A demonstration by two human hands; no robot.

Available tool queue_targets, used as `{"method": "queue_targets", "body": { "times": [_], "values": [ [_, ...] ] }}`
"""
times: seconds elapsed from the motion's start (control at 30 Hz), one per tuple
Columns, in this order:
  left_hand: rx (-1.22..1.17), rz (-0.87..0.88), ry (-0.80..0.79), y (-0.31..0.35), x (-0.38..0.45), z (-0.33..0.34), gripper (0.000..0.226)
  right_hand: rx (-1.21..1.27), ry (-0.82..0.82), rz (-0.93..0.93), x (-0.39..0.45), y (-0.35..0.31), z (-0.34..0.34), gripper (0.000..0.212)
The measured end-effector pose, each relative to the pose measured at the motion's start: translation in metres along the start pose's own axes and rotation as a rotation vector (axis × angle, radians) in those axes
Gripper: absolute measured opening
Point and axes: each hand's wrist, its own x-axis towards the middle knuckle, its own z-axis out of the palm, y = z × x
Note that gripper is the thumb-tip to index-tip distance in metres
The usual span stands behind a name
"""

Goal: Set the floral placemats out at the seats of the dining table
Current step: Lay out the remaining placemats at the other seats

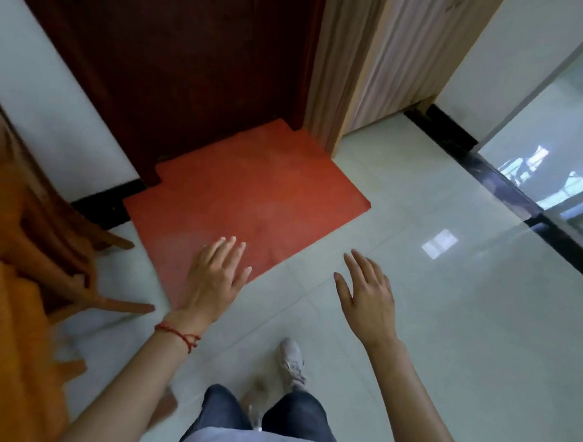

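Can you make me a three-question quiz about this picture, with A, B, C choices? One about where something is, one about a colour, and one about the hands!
1. Where is the red mat?
A. On the floor in front of the dark door
B. On the chair
C. Hanging on the wall

2. What colour is the string bracelet on the left wrist?
A. Blue
B. Red
C. Green

3. What are the left hand and right hand doing?
A. Both carrying placemats
B. Both open and holding nothing
C. One gripping a cup

Answers:
1 A: the mat lies flat on the tiles, right against the foot of the door.
2 B: a thin red cord circles the left wrist.
3 B: the fingers of both hands are spread, with nothing in them; no placemats are in view.
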Motion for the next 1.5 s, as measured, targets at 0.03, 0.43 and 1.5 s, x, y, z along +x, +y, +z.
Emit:
{"method": "queue_targets", "body": {
  "times": [0.03,0.43,1.5],
  "values": [
    [-0.005,-0.035,0.0,-0.005,0.006,-0.001,0.069,0.015,-0.007,-0.032,0.016,-0.001,0.005,0.046],
    [0.044,-0.423,0.059,-0.041,0.063,-0.023,0.065,0.197,-0.112,-0.456,0.177,-0.03,0.052,0.047],
    [0.061,-0.712,0.17,-0.318,0.22,-0.115,0.071,0.271,-0.14,-0.738,0.454,-0.328,0.18,0.044]
  ]
}}
